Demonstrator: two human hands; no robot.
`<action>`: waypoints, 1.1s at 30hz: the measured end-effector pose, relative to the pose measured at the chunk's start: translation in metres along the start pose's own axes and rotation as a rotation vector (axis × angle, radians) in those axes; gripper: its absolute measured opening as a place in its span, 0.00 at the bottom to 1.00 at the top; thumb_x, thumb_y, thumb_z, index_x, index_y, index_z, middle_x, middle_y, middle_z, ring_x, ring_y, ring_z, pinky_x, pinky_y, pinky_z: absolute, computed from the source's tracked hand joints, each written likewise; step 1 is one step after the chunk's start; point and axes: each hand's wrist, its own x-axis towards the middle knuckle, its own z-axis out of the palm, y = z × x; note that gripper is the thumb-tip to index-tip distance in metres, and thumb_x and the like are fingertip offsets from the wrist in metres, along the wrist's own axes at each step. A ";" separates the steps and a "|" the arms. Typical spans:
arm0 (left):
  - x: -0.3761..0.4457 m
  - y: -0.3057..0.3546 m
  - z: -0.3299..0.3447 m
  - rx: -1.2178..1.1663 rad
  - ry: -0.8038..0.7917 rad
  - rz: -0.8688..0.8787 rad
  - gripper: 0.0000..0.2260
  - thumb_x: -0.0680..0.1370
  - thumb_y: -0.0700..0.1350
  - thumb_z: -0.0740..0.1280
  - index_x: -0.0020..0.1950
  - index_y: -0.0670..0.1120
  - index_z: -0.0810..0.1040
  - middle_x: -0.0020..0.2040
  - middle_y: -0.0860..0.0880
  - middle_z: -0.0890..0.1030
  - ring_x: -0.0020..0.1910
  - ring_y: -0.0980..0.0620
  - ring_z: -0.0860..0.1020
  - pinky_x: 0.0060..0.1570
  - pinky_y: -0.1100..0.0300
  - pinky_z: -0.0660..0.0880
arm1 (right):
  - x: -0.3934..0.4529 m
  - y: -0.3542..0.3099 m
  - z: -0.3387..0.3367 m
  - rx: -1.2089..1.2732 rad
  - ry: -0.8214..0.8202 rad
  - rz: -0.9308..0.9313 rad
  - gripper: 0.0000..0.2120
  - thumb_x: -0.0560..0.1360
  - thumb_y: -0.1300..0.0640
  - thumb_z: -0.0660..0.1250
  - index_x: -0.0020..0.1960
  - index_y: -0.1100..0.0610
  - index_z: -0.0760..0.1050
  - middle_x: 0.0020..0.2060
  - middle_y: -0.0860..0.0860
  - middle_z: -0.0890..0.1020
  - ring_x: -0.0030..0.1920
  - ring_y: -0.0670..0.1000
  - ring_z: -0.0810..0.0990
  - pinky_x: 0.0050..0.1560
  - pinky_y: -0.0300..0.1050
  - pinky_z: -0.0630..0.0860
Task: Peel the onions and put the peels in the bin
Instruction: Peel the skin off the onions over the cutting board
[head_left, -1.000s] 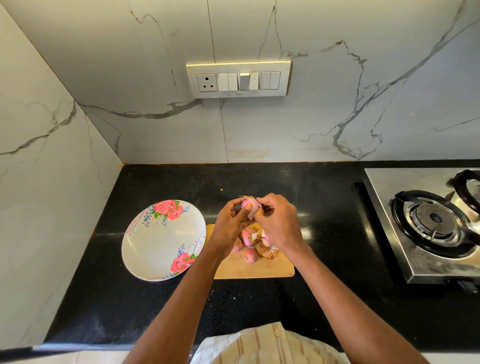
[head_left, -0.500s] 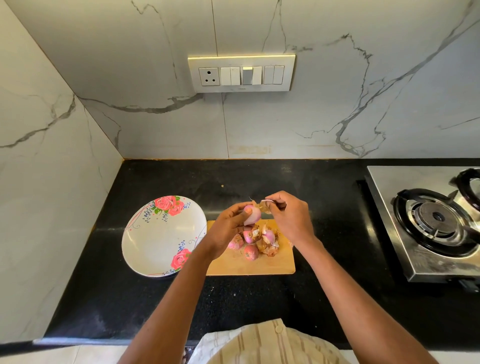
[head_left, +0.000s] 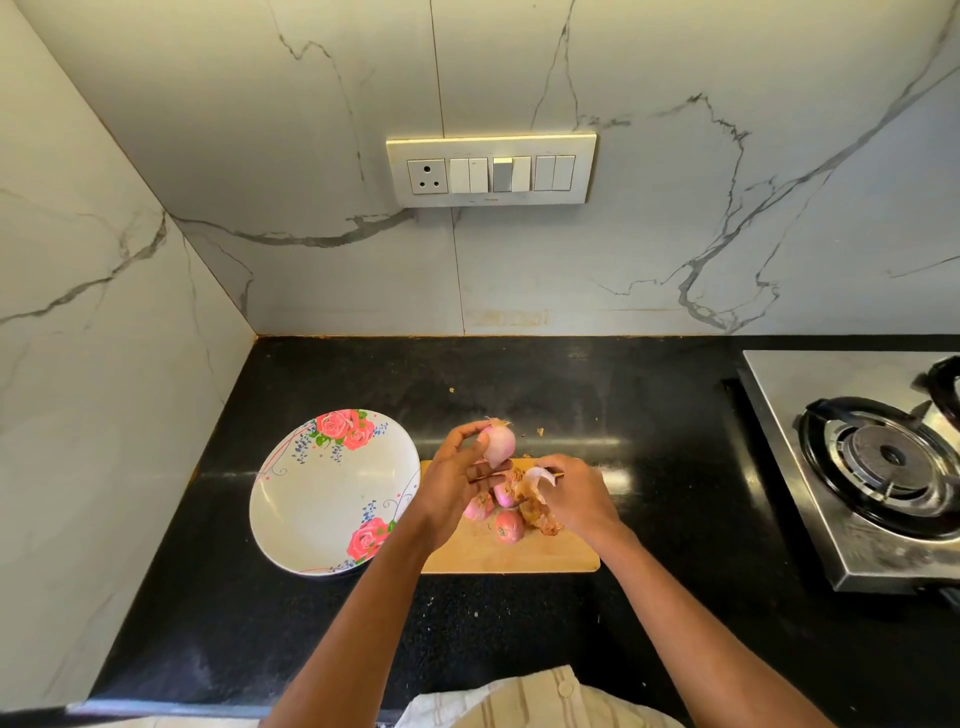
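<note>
2 hands over the cutting board (head_left: 545, 558): my left hand (head_left: 451, 486) grips a peeled onion (head_left: 498, 443); my right hand (head_left: 576, 496) pinches a loose peel (head_left: 537, 480). 3 onions (head_left: 508, 526) lie below. No legible writing.

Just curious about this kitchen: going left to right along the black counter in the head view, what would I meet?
Flowered plate → left hand holding a peeled onion → right hand with a peel → gas stove.
</note>
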 end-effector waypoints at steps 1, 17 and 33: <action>0.001 0.002 0.002 -0.033 0.007 -0.013 0.10 0.86 0.46 0.59 0.65 0.49 0.75 0.60 0.44 0.81 0.55 0.44 0.83 0.55 0.55 0.81 | 0.000 0.000 -0.002 -0.030 0.015 -0.017 0.13 0.80 0.57 0.67 0.64 0.52 0.80 0.62 0.50 0.81 0.64 0.51 0.77 0.61 0.42 0.71; 0.014 0.020 0.014 -0.004 -0.053 0.001 0.13 0.85 0.48 0.60 0.67 0.45 0.76 0.59 0.44 0.83 0.57 0.47 0.83 0.52 0.59 0.80 | 0.007 -0.050 -0.069 0.459 -0.034 -0.343 0.14 0.78 0.52 0.71 0.64 0.45 0.81 0.56 0.37 0.83 0.57 0.38 0.81 0.59 0.38 0.79; 0.005 0.032 0.019 0.105 -0.135 0.037 0.12 0.85 0.47 0.61 0.66 0.47 0.77 0.60 0.45 0.83 0.58 0.46 0.82 0.55 0.60 0.79 | 0.003 -0.054 -0.061 0.409 0.188 -0.330 0.07 0.81 0.52 0.67 0.52 0.54 0.81 0.42 0.44 0.84 0.42 0.39 0.82 0.42 0.31 0.77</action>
